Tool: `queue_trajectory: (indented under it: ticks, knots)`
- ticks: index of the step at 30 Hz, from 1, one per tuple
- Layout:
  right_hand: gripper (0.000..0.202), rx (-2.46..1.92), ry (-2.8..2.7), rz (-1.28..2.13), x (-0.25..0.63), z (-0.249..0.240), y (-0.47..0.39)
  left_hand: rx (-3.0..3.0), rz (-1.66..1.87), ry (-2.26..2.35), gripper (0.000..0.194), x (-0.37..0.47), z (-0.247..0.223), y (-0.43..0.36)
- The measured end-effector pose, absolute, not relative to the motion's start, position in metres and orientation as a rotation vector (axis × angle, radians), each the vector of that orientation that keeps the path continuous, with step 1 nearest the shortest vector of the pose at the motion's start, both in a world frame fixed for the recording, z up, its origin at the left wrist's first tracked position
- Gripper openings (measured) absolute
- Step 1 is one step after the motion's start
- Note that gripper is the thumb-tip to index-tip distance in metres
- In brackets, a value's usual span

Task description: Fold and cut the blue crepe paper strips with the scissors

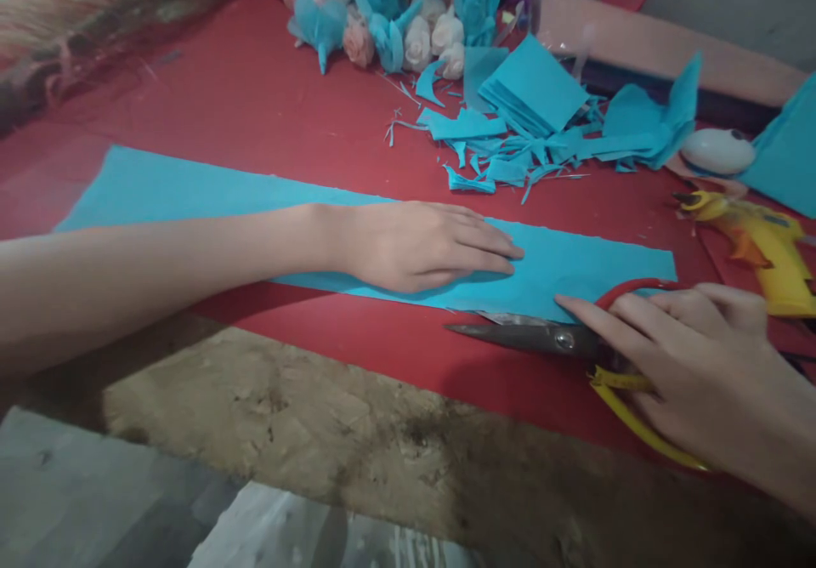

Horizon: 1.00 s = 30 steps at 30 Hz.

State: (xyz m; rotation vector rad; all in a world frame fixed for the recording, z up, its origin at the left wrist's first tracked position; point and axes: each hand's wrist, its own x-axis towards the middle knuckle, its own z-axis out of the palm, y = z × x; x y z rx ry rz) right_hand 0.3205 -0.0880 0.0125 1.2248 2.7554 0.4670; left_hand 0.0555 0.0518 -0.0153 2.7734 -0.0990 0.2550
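A long strip of blue paper (pixel 191 185) lies across the red surface (pixel 255 109). My left hand (pixel 427 245) rests palm down on the strip, its fingers stretched out flat and pointing right. At the strip's right part, my right hand (pixel 688 355) is wrapped round the handles of a pair of scissors (pixel 529 337), with the index finger reaching onto the paper. The blades point left along the strip's near edge. One blade shows dark in front of the edge, and the other is partly hidden by the paper.
Blue scraps (pixel 510 164) and a stack of blue squares (pixel 535 88) lie behind the strip. Paper flowers (pixel 417 41) sit at the back. A yellow glue gun (pixel 774 253) and a white oval object (pixel 718 151) are at the right. The brown edge (pixel 286 398) runs in front.
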Motion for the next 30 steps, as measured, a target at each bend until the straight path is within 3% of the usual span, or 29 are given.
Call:
queue_trajectory:
  ticks: [20,30]
  knots:
    - [0.044,1.034,2.877,0.597,0.283,0.015,-0.067,2.759,0.263,-0.080,0.046,0.056,-0.017,0.052]
    - [0.034,0.952,3.008,0.443,0.286,0.017,-0.066,2.751,0.263,-0.063,0.045,0.056,-0.018,0.051]
